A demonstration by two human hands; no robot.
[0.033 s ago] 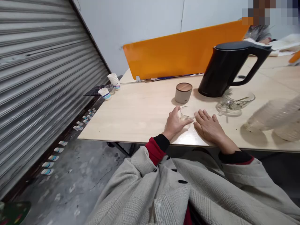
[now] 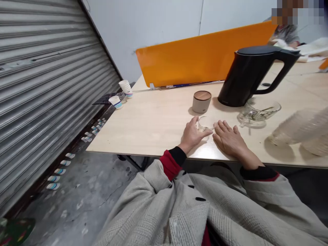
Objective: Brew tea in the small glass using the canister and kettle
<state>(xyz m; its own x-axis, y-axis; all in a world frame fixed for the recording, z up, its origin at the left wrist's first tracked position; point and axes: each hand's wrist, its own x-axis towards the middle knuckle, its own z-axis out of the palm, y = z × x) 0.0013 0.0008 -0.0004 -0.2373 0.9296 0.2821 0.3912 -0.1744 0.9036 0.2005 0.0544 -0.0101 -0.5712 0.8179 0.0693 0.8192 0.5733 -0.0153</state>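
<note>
A small clear glass cup [image 2: 205, 122] stands on the table near its front edge. My left hand [image 2: 191, 135] is curled around the cup's left side, thumb across the front and fingers behind. To the right of the cup, my right hand [image 2: 229, 139] lies palm down with fingers stretched out, its fingertips close to the rim; whether they touch it I cannot tell. Just behind the cup sits a grey canister [image 2: 200, 105] with a wooden lid [image 2: 202, 95]. Farther right are a black electric kettle [image 2: 239, 78] and a clear glass vessel [image 2: 269, 112] with a strainer-like glass part beside it.
Clear plastic bottles [image 2: 292, 128] lie or lean at the right. An orange divider [image 2: 187, 65] crosses the table's [image 2: 143, 126] back, with another person's sleeve [image 2: 285, 34] beyond it. Stacked paper cups [image 2: 126, 88] stand at the left end. More cups [image 2: 53, 186] line the floor by the shutter.
</note>
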